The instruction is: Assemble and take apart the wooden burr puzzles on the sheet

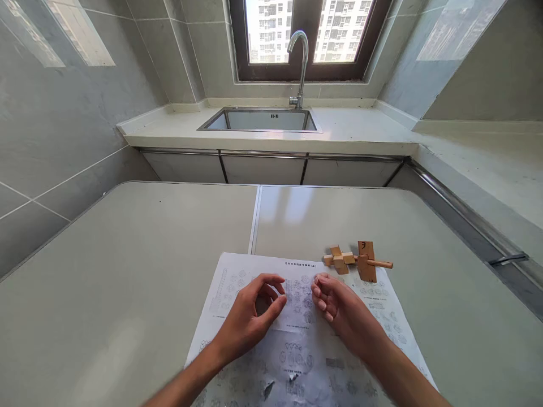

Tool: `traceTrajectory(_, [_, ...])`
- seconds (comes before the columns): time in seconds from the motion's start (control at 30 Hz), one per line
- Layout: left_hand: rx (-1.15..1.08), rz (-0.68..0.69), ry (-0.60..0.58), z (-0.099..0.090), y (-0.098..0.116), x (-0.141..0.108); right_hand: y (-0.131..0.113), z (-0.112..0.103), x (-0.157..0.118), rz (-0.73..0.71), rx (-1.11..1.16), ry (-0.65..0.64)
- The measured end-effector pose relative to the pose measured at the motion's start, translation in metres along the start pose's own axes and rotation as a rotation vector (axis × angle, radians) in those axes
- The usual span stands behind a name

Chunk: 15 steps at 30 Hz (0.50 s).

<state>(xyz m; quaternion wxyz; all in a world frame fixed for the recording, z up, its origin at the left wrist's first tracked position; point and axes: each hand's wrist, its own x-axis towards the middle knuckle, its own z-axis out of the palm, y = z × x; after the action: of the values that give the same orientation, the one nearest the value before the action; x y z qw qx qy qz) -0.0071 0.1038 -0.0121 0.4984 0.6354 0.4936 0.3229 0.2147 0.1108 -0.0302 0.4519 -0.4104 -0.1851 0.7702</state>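
My left hand [258,310] hovers over a printed paper sheet [237,294], its fingers bent and a gap between thumb and forefinger. Facing it, my right hand [343,310] is loosely curled above the same sheet, with nothing visible in it. Small line drawings and text cover the sheet, and torn spots show near its lower middle. Just beyond my right hand, at the sheet's far right corner, lies a wooden block puzzle [340,259] of crossed pieces. Against its right side is a flat wooden plate [366,262] with a round peg [380,264] through it.
The sheet lies on a pale table [127,271] with a seam down its middle. Past the table are a white counter [352,121], a sink [258,131] and a curved faucet [303,62] below a window. Tiled wall stands left; a metal rail [462,212] runs along the right.
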Motion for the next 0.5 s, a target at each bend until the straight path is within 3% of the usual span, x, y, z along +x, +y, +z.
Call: traceTrajectory(0.5, [-0.005, -0.02, -0.007, 0.0002, 0.0016, 0.0007, 0.0006, -0.0019, 0.0012, 0.017, 0.027, -0.01])
